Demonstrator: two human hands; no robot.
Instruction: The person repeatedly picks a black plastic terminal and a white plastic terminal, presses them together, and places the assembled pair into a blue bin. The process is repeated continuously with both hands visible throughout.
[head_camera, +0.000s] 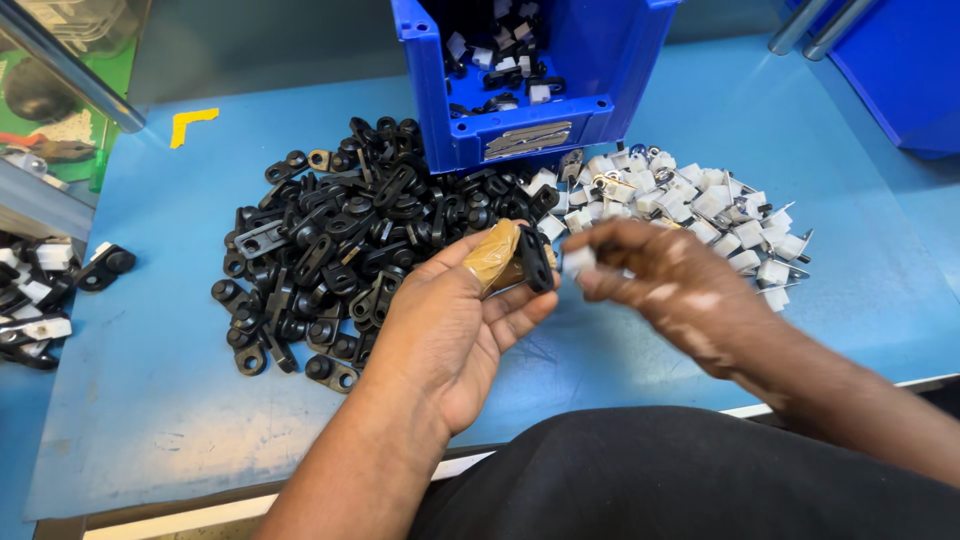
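Observation:
My left hand (455, 315) is palm up over the blue table and pinches a black plastic clip (536, 258) between a tape-wrapped thumb and a finger. My right hand (665, 285), blurred by motion, holds a small white piece (578, 262) right beside that clip. A pile of black clips (340, 240) lies to the left of my hands. A pile of white pieces with metal pins (700, 215) lies to the right, behind my right hand.
A blue bin (530, 130) with mixed black and white parts stands at the back centre. Another blue bin (900, 70) is at the far right. More joined parts (45, 290) lie at the left edge. The blue table mat (150, 400) ends near my lap.

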